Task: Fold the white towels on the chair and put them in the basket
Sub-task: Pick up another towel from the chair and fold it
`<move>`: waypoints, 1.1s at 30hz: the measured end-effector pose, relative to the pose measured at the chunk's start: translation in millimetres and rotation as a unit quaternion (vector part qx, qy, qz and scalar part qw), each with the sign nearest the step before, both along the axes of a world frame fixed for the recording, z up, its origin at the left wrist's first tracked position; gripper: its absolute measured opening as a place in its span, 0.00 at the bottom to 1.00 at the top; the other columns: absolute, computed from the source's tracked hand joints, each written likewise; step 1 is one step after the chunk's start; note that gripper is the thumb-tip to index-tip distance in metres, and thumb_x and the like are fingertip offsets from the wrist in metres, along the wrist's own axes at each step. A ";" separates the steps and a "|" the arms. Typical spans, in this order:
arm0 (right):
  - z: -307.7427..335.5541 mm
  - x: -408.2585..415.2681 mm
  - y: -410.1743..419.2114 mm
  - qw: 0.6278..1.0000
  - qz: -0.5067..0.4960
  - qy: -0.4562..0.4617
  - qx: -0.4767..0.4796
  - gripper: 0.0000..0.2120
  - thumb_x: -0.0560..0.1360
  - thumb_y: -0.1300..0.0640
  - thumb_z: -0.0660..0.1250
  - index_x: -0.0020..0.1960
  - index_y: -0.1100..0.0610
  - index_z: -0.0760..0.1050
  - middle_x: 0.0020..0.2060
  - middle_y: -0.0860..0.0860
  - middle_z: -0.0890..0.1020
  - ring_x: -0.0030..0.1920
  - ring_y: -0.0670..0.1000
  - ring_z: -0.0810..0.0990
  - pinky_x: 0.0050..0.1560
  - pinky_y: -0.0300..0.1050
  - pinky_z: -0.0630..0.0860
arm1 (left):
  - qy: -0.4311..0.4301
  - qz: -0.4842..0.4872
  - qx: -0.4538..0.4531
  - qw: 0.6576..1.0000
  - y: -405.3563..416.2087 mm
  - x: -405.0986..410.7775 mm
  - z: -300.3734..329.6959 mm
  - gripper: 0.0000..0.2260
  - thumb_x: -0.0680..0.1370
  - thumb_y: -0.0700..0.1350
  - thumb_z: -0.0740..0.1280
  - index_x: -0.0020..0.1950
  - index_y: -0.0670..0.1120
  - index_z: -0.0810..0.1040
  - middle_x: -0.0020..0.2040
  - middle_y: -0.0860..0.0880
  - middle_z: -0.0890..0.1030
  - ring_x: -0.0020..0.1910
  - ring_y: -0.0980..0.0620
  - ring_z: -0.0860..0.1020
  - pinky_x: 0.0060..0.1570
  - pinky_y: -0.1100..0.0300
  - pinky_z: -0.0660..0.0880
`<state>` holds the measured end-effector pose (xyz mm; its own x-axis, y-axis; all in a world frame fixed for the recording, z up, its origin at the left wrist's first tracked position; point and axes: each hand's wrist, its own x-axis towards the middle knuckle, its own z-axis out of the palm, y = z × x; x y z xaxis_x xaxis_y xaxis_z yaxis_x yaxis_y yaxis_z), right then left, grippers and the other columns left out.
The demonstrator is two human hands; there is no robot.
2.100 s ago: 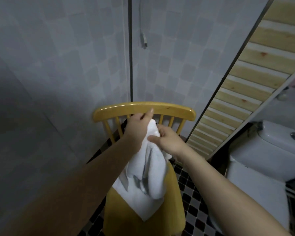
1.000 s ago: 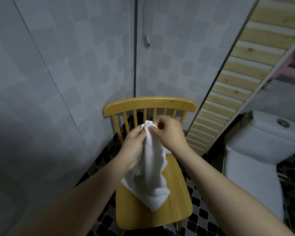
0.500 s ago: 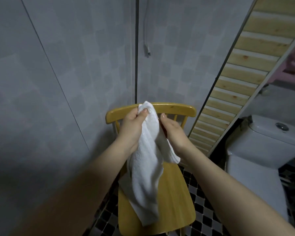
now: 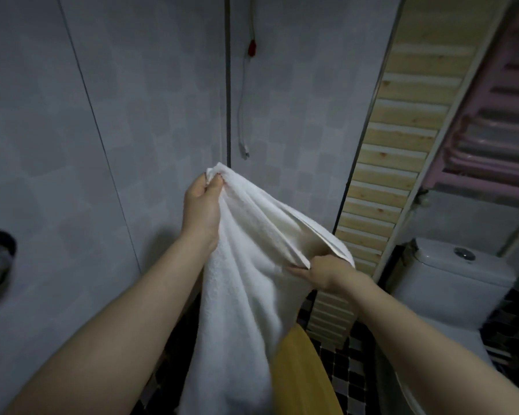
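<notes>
White terry-cloth towel (image 4: 246, 295) hangs in mid-frame, held up off the seat, its long axis running almost straight down from a bunched corner near the centre of the frame to the bottom edge, where it passes out of view. That top corner is pinched between thumb and curled fingers of the left hand (image 4: 203, 209), which sits just left of the cloth and higher than the other hand. From the pinch a loose hem slants down to the right, and the right hand (image 4: 321, 272) grips this hem lower in the frame, right of centre, its fingers closed on the fabric edge. So the cloth lies between the two hands, the free length dropping below both; the next move probably depends on drawing the right hand along that hem to the far corner so the top edge stretches level. Behind the hanging cloth, at lower centre, a slice of the yellow wooden chair (image 4: 300, 369) shows. A white ceramic toilet (image 4: 456, 283) stands at lower right. No basket is visible.
</notes>
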<state>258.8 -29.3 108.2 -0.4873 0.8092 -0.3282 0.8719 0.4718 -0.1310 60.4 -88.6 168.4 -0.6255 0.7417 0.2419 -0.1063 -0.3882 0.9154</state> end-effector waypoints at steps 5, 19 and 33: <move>16.7 30.9 10.1 0.985 -0.050 -0.032 0.161 0.29 0.78 0.38 0.50 0.58 0.61 0.76 0.57 0.58 0.80 0.59 0.58 0.76 0.62 0.49 0.67 | 0.012 0.062 -0.025 0.998 -17.6 2.0 -16.2 0.11 0.79 0.41 0.60 0.37 0.48 0.75 0.35 0.52 0.75 0.36 0.55 0.72 0.38 0.61 0.69; 82.6 164.7 -77.9 0.927 0.040 -0.134 0.348 0.09 0.74 0.67 0.58 0.49 0.60 0.76 0.54 0.58 0.82 0.50 0.58 0.79 0.55 0.45 0.72 | 0.051 0.049 -0.001 0.997 -102.3 100.9 -6.7 0.08 0.79 0.44 0.61 0.42 0.48 0.77 0.37 0.52 0.77 0.43 0.50 0.74 0.43 0.57 0.70; 74.6 285.6 -162.0 0.774 -0.033 0.056 0.629 0.13 0.56 0.54 0.78 0.27 0.58 0.74 0.29 0.54 0.76 0.36 0.56 0.74 0.43 0.46 0.61 | -0.037 -0.021 0.082 0.996 -185.0 192.5 28.9 0.11 0.80 0.40 0.60 0.41 0.48 0.78 0.30 0.57 0.81 0.33 0.59 0.77 0.38 0.64 0.74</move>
<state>544.3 -191.4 182.8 -0.3997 0.4784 0.7819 0.9160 0.2420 0.3201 252.9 -273.6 197.3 -0.6147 0.7221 0.3173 -0.1899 -0.5259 0.8290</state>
